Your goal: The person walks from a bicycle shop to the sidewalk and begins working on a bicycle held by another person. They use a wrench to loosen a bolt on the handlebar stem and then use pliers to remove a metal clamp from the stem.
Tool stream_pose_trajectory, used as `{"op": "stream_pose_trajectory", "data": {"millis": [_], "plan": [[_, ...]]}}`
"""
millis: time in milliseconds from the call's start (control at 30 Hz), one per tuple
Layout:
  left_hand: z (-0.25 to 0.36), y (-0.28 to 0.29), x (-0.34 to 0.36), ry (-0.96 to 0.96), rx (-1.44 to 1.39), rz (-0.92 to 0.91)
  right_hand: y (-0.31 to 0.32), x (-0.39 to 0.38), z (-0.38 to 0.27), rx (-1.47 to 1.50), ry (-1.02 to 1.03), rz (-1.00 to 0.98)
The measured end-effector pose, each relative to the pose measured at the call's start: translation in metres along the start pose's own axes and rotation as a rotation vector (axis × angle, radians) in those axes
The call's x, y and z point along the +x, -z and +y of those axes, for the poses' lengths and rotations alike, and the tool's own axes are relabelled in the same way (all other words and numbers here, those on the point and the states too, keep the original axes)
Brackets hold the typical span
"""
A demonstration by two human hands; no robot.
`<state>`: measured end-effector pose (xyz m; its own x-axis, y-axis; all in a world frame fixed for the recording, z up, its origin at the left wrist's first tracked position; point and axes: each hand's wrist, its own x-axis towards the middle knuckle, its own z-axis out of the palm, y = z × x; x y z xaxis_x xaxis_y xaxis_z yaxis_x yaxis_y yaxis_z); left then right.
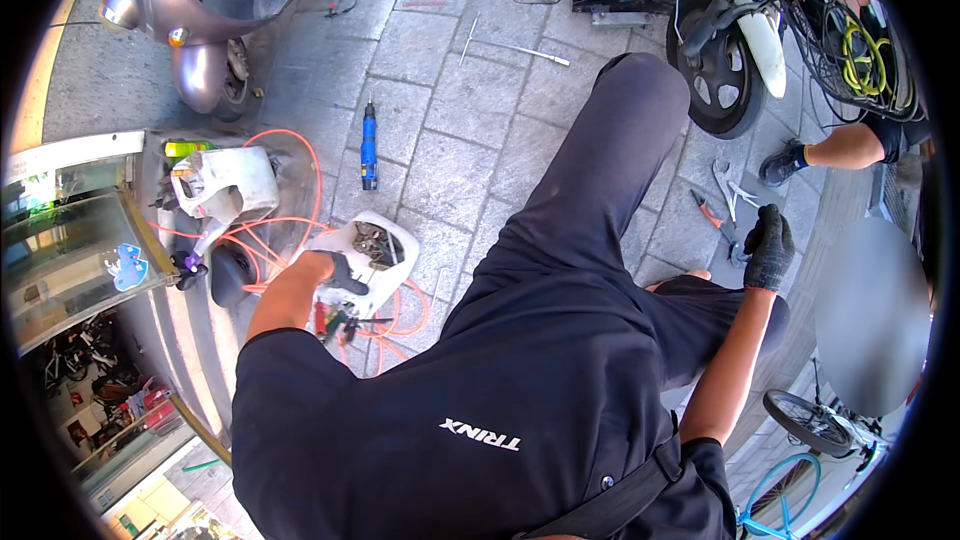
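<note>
My left hand, in a grey glove, reaches into the white cut-open container at my left. Its fingers look stretched out, and I see nothing held in them. Metal parts lie in the container's far end. Tools with red and dark handles are beside its near side. Raised by my right knee, my gloved right hand has its fingers curled together; whatever they hold, if anything, is hidden. Near it on the paving lie red-handled pliers and a silver plier-like tool.
A blue power screwdriver and a T-handle wrench lie on the paving ahead. An orange hose loops around the container. Scooters stand far left and far right; another person's leg is at right.
</note>
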<state>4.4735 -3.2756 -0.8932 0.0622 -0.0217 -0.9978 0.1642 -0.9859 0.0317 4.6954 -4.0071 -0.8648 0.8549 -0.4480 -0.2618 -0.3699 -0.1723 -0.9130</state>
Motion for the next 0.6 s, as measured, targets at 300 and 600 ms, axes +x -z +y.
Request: {"op": "stream_pose_trajectory", "data": {"millis": [300,600], "plan": [[-0.023,0.012,0.035,-0.022,0.015,-0.075,0.004,-0.012,-0.003,-0.029,0.024,0.053],[0.005,0.046,0.088,0.014,0.349,-0.028,0.044,0.02,0.0,-0.084,-0.029,0.068]]}}
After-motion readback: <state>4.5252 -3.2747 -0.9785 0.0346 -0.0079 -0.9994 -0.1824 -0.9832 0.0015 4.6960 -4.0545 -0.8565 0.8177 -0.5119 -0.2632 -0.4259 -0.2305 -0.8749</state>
